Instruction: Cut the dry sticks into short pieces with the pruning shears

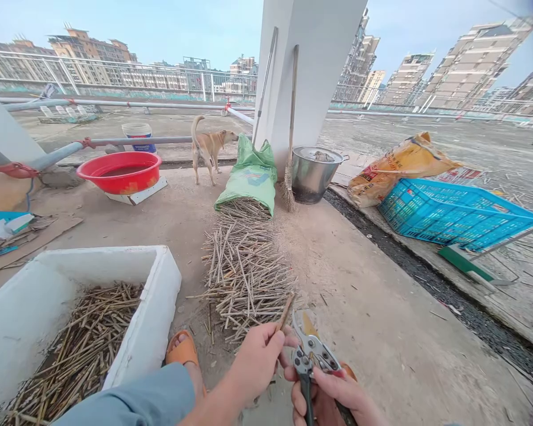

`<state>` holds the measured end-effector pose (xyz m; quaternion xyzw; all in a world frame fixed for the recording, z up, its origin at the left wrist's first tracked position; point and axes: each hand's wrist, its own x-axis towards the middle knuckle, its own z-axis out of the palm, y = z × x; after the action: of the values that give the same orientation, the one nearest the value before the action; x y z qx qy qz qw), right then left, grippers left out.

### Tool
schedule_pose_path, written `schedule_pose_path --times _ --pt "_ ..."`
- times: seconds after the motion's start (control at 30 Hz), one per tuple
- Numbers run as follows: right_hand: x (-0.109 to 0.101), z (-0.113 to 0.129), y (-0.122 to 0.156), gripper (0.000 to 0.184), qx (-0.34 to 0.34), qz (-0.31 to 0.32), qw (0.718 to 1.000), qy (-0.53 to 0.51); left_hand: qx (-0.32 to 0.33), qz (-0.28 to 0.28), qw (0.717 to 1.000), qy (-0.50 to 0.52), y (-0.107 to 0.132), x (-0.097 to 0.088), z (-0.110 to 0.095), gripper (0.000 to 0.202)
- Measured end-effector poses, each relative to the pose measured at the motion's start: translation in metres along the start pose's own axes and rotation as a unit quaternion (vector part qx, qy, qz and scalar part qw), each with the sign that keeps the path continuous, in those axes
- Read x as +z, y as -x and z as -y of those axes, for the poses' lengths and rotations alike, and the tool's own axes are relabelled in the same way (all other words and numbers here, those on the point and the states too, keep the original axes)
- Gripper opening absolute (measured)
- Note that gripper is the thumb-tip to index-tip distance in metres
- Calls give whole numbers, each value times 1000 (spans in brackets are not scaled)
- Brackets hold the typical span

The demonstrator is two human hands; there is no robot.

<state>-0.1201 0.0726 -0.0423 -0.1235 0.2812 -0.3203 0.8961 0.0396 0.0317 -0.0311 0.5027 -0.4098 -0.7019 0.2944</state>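
- Two hands are in view: your left hand point(255, 361) pinches a short stick point(285, 312) between thumb and fingers, and your right hand point(323, 397) is closed around the dark handles of a pair of pruning shears point(311, 353).
- The shears' blades stand slightly open, with the stick just beside them (not between them, as far as this view shows).
- Done so far: a wide heap of short pale sticks point(244, 272) lies on the concrete floor point(373, 307) ahead of you.
- Left: a thick layer of darker sticks point(75, 349) fills the bottom of the white foam box point(160, 266) by your left leg, next to your orange sandal point(183, 349).
- Farther off, a green sack point(251, 177) sits at the heap's far end, by a broom point(288, 189) and a steel pot point(311, 176); a dog point(211, 145) stands beside a red basin point(119, 171), and a blue crate point(457, 213) lies to the right.
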Motion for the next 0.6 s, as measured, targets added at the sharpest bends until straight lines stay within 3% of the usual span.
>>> schedule_pose_path --times 0.33,0.6 --pt "10 1 2 32 9 -68 997 22 16 -31 998 -51 0 0 4 24" --pt "10 -2 -4 33 6 -65 998 -10 13 -49 998 -25 -3 -2 4 12"
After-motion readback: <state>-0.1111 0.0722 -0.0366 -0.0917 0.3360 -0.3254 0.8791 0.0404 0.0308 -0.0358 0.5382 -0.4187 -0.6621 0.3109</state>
